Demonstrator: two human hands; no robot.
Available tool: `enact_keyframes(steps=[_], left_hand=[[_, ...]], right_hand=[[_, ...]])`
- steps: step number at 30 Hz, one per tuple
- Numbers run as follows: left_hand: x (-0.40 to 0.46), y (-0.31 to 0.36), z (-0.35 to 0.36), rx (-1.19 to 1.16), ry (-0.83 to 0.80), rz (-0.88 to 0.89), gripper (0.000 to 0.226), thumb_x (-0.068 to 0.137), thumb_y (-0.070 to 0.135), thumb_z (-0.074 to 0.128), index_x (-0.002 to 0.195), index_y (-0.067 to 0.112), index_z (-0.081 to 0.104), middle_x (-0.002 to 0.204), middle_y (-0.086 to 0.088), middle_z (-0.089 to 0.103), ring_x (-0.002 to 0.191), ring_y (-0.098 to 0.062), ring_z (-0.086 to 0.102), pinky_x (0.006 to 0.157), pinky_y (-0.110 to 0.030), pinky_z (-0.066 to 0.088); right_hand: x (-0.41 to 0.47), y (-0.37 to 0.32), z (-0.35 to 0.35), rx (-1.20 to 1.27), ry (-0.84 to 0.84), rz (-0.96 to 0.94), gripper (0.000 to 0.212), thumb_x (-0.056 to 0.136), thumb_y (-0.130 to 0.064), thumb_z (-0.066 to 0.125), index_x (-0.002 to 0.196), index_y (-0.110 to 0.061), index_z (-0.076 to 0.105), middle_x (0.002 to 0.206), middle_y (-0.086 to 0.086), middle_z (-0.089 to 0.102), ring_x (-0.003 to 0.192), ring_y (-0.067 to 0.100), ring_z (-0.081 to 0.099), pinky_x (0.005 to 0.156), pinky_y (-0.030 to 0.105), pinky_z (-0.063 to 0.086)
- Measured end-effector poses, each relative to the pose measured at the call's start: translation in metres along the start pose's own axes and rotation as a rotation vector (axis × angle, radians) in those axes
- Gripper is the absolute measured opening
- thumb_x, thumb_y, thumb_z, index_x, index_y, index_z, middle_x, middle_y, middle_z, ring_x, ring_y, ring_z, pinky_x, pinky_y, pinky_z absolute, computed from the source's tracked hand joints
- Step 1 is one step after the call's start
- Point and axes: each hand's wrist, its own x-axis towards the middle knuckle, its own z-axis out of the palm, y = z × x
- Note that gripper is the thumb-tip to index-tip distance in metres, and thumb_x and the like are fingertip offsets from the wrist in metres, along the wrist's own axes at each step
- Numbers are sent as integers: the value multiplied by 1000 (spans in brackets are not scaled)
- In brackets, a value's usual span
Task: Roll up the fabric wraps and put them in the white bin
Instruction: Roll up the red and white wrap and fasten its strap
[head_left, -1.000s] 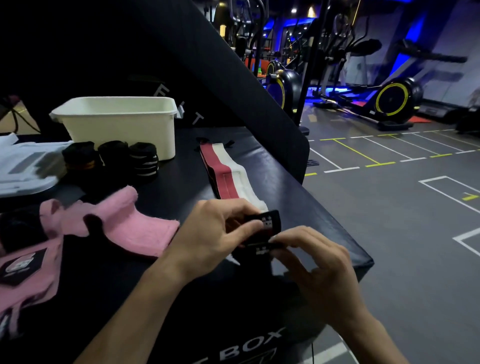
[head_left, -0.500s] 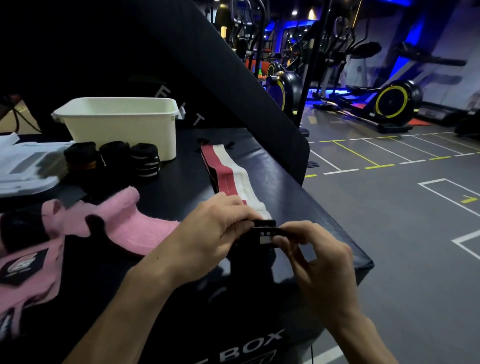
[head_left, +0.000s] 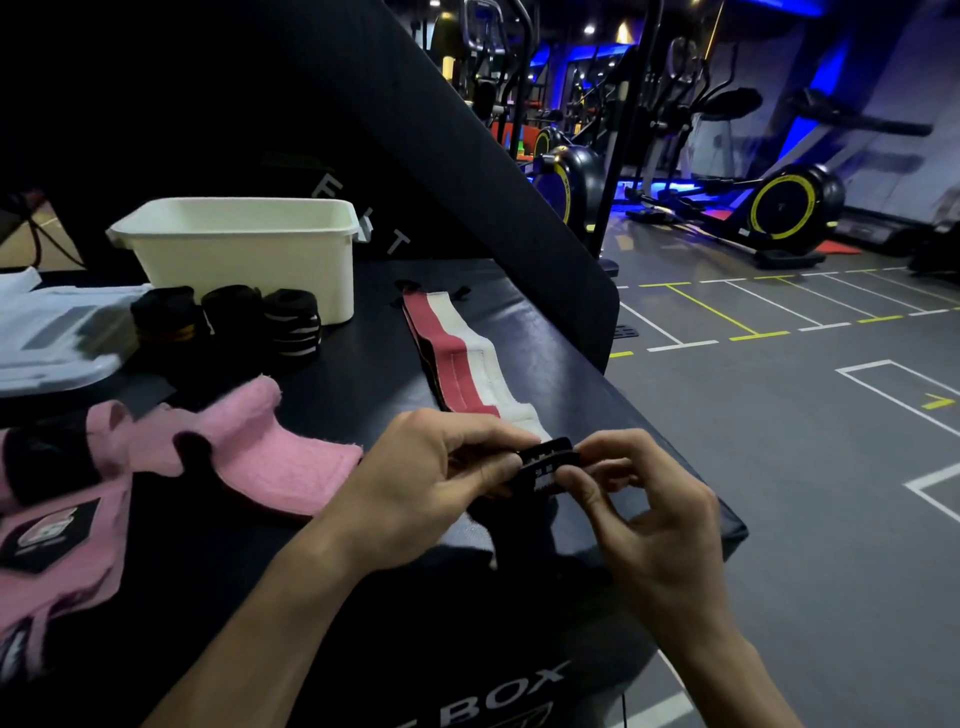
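- Both hands meet at the near right edge of the black padded box (head_left: 519, 322): the left hand (head_left: 431, 467) and right hand (head_left: 644, 499) each pinch the black tab end (head_left: 545, 467) of the striped wrap (head_left: 462, 353), fingertips closed on it from either side.
- Beyond the fingers, the striped wrap runs flat away across the box top, with red, white and dark bands side by side; its far end lies just right of the white bin (head_left: 239, 254).
- The white bin stands well beyond the fingers, to their left; what lies inside cannot be seen.
- Three rolled dark wraps (head_left: 228, 322) stand in a row just in front of the bin, touching one another.
- Left of the left hand's fingers, pink wraps (head_left: 244, 441) lie loose and unrolled; one carries a dark patch with a logo too blurred to read.
- A white lid (head_left: 52, 338) lies at the far left.
- A dark slanted pad (head_left: 467, 156) rises behind the box, with pale letters "F I T" partly readable.
- Below the hands, the box's front face reads "BOX", the rest cut off.
- Nothing lies between the fingers and the bin except the rolls beside the path.
- Exercise machines (head_left: 779, 202) stand on the marked floor, far right.
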Motion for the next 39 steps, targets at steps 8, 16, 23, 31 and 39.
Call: enact_keyframes(steps=[8, 16, 23, 31, 39], left_hand=[[-2, 3, 1, 138, 10, 51, 26, 87, 22, 81, 113, 20, 79, 99, 17, 78, 92, -3, 74, 84, -31, 60], [-3, -4, 15, -4, 70, 7, 23, 88, 6, 79, 108, 16, 81, 96, 11, 79, 90, -5, 75, 83, -26, 58], [14, 4, -2, 100, -8, -114, 10, 92, 16, 76, 100, 20, 82, 84, 7, 79, 77, -14, 76, 76, -33, 62], [127, -75, -72, 377, 209, -647, 29, 89, 43, 76, 92, 14, 76, 89, -7, 75, 72, -22, 69, 77, -40, 64], [163, -109, -57, 160, 324, -789, 46, 78, 42, 88, 105, 9, 71, 93, -2, 67, 77, -16, 60, 60, -28, 47]], right_hand=[[1, 2, -1, -6, -23, 20, 21, 82, -29, 78, 100, -22, 69, 87, -17, 69, 81, 4, 67, 71, 9, 48], [4, 15, -5, 165, -149, 74, 14, 90, -24, 71, 104, -22, 73, 100, -9, 74, 94, 14, 70, 81, 27, 53], [4, 23, -6, 319, -218, 212, 6, 91, -26, 66, 93, -32, 67, 90, -3, 73, 86, 13, 70, 79, 24, 53], [4, 22, 5, 358, -231, 252, 4, 89, -32, 69, 92, -30, 67, 88, 1, 72, 79, 22, 70, 76, 45, 56], [9, 24, 13, 352, -284, 242, 6, 87, -35, 69, 89, -29, 68, 84, -2, 72, 77, 22, 68, 73, 45, 55]])
